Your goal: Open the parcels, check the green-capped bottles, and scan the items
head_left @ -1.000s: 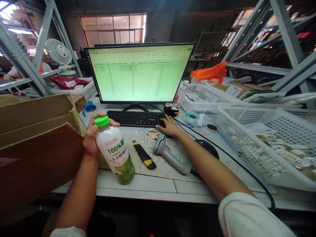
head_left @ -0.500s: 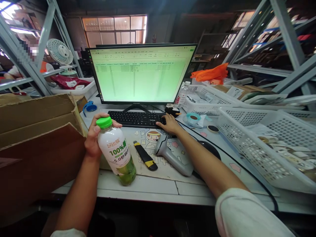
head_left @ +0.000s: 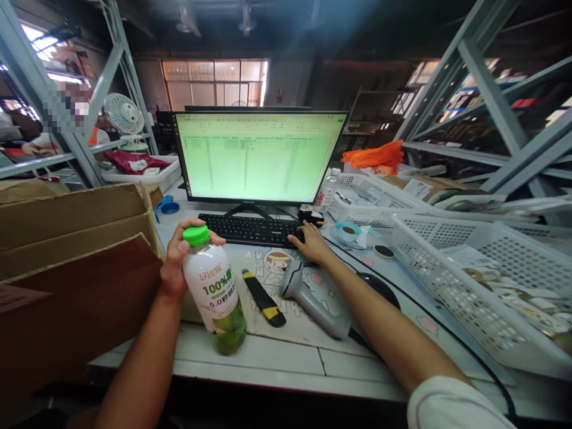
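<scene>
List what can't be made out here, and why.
Head view: the rows of text on the monitor, too small and blurred to read.
Head view: part of the left hand, hidden behind the bottle.
Head view: some keys of the keyboard, covered by the right hand.
Head view: the rest of the cardboard box, cut off by the left edge.
</scene>
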Motion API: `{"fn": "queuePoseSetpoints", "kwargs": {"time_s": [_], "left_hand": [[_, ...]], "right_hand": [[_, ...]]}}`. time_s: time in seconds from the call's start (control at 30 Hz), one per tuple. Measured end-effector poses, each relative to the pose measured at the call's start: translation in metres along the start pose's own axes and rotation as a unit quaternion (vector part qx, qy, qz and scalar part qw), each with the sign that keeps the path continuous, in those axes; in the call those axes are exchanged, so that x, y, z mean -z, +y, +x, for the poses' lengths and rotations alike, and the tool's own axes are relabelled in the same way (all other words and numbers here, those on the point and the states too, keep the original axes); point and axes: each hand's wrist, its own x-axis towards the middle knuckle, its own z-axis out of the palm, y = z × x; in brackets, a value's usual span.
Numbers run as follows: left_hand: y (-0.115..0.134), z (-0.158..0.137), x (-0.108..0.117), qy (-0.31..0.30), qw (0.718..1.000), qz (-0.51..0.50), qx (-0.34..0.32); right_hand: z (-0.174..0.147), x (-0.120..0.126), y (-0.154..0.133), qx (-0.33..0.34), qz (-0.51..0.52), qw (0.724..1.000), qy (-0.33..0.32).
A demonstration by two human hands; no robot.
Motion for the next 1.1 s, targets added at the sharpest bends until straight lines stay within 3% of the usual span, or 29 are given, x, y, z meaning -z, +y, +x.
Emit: {"fn": "queuePoseSetpoints", "kwargs": {"time_s": [0.17, 0.33, 0.5, 0.67, 1.1], "left_hand": [[-0.001, -0.001, 0.002, 0.004, 1.000, 0.000, -0.006], [-0.002, -0.001, 0.003, 0.005, 1.000, -0.001, -0.003], [-0.001, -0.001, 0.003, 0.004, 1.000, 0.002, -0.003], [0.000, 0.000, 0.002, 0.011, 1.000, 0.003, -0.004], [0.000, 0.000, 0.002, 0.013, 1.000, 0.014, -0.003]], "right_hand": [[-0.038, 0.038, 0.001, 0.036, 0.007, 0.999, 0.031], [-0.125, 0.080, 0.059, 0.013, -0.070, 0.991, 0.114], [-0.184, 0.070, 0.116, 0.015, -0.090, 0.986, 0.139], [-0.192, 0.050, 0.123, -0.007, -0.080, 0.988, 0.132], [-0.191, 0.048, 0.120, -0.011, -0.077, 0.987, 0.143]]}}
